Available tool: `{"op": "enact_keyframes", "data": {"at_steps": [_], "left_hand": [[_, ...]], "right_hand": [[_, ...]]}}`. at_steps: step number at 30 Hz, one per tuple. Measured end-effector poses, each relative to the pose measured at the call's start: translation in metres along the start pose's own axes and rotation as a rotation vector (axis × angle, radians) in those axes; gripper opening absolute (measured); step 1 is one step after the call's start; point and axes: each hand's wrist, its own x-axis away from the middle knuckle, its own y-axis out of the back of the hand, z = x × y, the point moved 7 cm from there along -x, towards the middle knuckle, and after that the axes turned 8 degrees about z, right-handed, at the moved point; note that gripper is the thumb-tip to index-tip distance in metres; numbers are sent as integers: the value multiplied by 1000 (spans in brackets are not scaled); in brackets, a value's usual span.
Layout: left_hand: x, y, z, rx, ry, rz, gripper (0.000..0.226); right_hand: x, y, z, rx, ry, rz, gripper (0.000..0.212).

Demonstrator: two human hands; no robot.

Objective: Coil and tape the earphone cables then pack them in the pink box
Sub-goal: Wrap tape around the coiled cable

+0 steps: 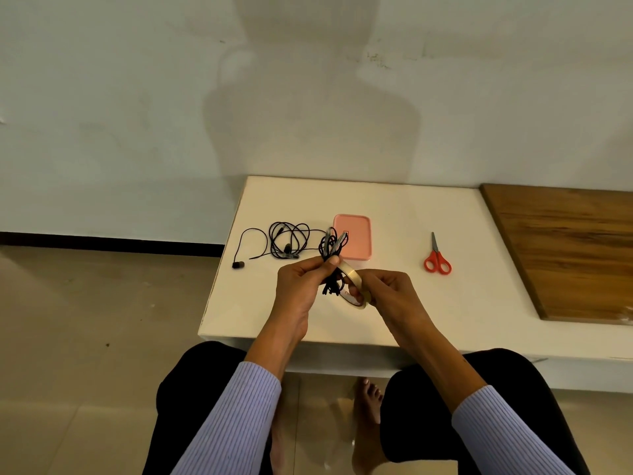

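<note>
Seated person at a low white table (394, 313), seen from above. No writing is legible: a small dark mark on the pink box (356, 234) and red print inside the tape roll (354, 286) are too small to read.

The pink box, a shallow rounded rectangle of smooth plastic, lies flat just above centre frame; whether it shows a lid or an open tray cannot be told, and no contents are visible.

The left hand (301, 286) is held above the table at centre frame, fingers and thumb curled tight around a bundled black earphone cable (332, 245), whose loops rise above the fist in front of the box and whose ends hang below it. The right hand (390, 289), just beside it, grips the tape roll, a ring of glossy translucent tape, fingers closed around its rim; the roll touches the bundle.

A second earphone cable (287, 243), thin and black, lies loosely coiled on the table left of the box, one earbud trailing towards the table's left edge.

Red-handled scissors (437, 260) with metal blades lie right of the box. A wood-grain board (565, 252) occupies the right edge of frame.
</note>
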Motion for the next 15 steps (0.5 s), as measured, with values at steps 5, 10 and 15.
{"op": "enact_keyframes", "data": {"at_steps": [5, 10, 15], "left_hand": [[-1, 1, -2, 24, -4, 8, 11], [-1, 4, -2, 40, 4, -1, 10], [-1, 5, 0, 37, 6, 7, 14]], "right_hand": [[2, -2, 0, 41, 27, 12, 27], [4, -7, -1, -91, -64, 107, 34], [3, -8, -3, -57, -21, 151, 24]]}}
